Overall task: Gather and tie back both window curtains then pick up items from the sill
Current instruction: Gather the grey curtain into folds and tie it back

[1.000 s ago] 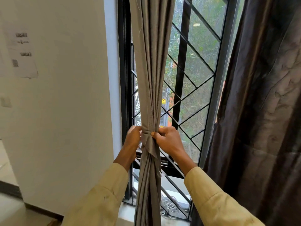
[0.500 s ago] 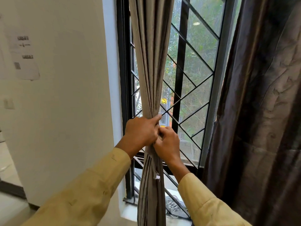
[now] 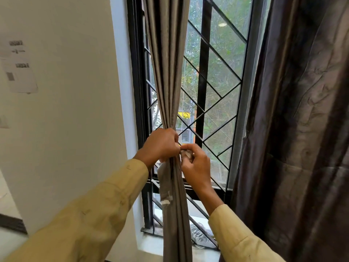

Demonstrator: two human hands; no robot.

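A grey-beige curtain (image 3: 167,76) hangs gathered into a narrow bundle in front of the barred window. My left hand (image 3: 160,145) is closed around the bundle at mid height. My right hand (image 3: 196,163), just right of it, pinches a small end of the fabric tie-back (image 3: 186,154). The tie's other end (image 3: 165,188), with a white tip, dangles down the curtain's left side. A dark brown curtain (image 3: 302,129) hangs loose on the right. A pale coiled cord (image 3: 198,236) lies on the white sill (image 3: 151,246), partly hidden by the curtain.
The black window frame and diagonal grille (image 3: 211,95) stand close behind the curtain. A white wall (image 3: 71,129) with taped paper notices (image 3: 18,69) fills the left. Trees show outside the glass.
My left hand crossed in front of the bundle and now grips it. My right hand shifted right and lower, holding the tie end. The tie's free end has dropped along the curtain's left side.
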